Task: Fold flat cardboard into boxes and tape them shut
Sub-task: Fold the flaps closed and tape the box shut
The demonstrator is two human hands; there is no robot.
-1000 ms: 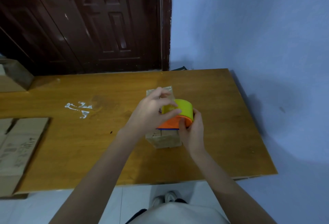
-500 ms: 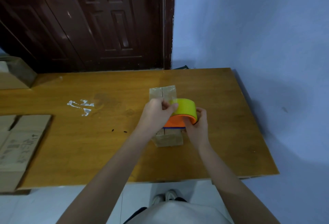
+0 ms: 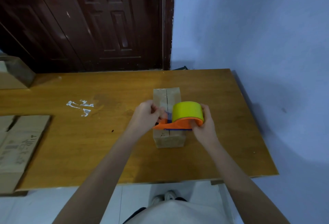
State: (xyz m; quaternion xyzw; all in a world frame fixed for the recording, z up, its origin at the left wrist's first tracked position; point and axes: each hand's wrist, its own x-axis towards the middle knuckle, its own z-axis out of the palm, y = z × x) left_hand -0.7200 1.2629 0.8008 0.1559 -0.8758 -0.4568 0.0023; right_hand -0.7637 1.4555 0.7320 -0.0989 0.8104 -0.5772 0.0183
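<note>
Cardboard is sitting mid-table as a small folded box, its top flaps meeting at a centre seam that is running away from the person. The right hand is wrapping around an orange dispenser loaded with a yellow tape roll, holding it just above the box top. The left hand is pinching at the dispenser's front end, apparently drawing out the clear tape end, though the strip itself is too faint to make out.

Judging by its size, the box is looking light and likely to slide on the smooth table, so one hand should be pressing it down while tape is going on. Its walls are probably stiff enough, but the flaps are likely giving way under a push near the seam. The tape end is probably sticky and prone to curling back; gripping it by the very edge is seeming wise.

Flat cardboard is lying at the left table edge with printed characters on it, too blurred to read. No brand is showing on the dispenser.
</note>
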